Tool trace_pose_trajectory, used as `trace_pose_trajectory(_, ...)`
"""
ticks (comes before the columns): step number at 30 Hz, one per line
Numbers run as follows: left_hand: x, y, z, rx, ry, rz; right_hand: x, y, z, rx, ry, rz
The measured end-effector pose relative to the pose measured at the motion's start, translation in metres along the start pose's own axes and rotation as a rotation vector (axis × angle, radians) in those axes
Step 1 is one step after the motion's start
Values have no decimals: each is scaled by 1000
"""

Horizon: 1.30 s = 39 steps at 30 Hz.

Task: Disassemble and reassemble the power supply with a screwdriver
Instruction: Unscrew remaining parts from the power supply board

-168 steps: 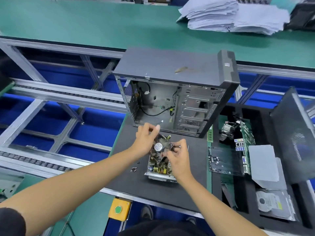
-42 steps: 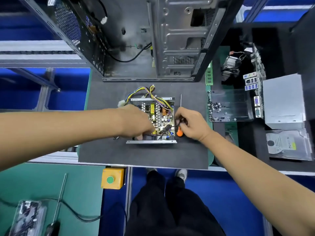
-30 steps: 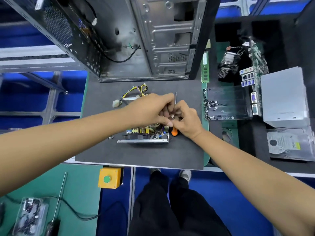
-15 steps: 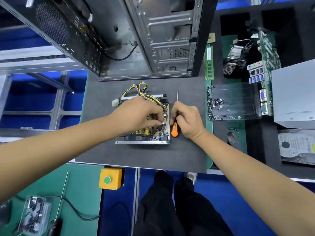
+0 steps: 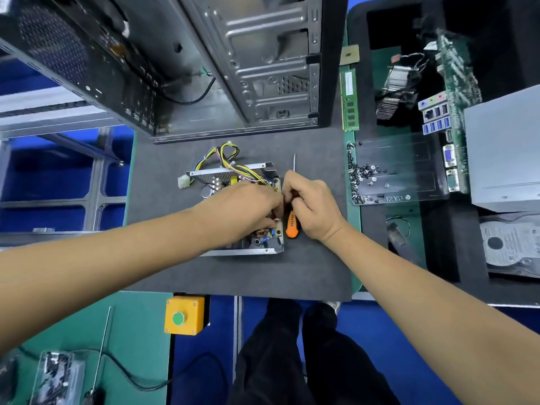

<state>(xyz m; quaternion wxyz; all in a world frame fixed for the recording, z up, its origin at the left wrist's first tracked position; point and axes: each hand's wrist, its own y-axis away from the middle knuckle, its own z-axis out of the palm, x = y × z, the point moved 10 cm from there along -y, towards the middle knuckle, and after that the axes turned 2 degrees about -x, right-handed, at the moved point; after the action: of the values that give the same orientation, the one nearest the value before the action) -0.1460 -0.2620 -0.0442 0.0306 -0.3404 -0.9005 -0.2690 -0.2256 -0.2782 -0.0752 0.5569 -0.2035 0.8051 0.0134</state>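
The open power supply [image 5: 222, 174] lies on a dark grey mat [image 5: 233, 276], its circuit board exposed and a yellow-and-black wire bundle [image 5: 225, 154] looping out at the far side. My left hand [image 5: 242, 209] reaches into its right half with the fingers curled down; what the fingertips hold is hidden. My right hand [image 5: 312, 209] sits just right of the casing, fingers curled round a screwdriver [image 5: 292, 228]. The orange handle shows below the hand and the thin shaft sticks out beyond it. The two hands' fingertips meet at the casing's right edge.
An empty computer case [image 5: 263, 68] stands open behind the mat. To the right are a RAM stick [image 5: 349, 100], a clear tray of screws [image 5: 394, 171], a heatsink [image 5: 394, 92], a motherboard [image 5: 458, 83], a grey box [image 5: 502, 147] and a hard drive [image 5: 511, 247]. A yellow button box [image 5: 184, 315] hangs at the near edge.
The fan my hands handled above the power supply is out of sight. Both hands have come down to the casing's right edge, and my right hand stays on the screwdriver.
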Motion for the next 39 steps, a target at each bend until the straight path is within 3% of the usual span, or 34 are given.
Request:
trace_pose_trajectory(7,4,-3,4,-64,20,-25,3,-2,-8,86,7,28)
trace_pose_trajectory(12,38,2,7,5,-260,207,4,-2,-13,124,25,51)
trace_pose_trajectory(16,41,-12,21,-123,-504,180,5,-3,-15,135,40,93)
trace_pose_trajectory(21,28,-27,19,-307,-474,-6,4,-3,-15,121,73,116)
trace_pose_trajectory(30,38,-18,25,-399,-752,150,7,-3,-12,95,38,135)
trace_pose_trajectory(34,30,-17,17,-454,-552,73,6,-4,-9,72,58,124)
trace_pose_trajectory(39,31,-17,20,-375,-576,-18,5,-5,-7,46,89,108)
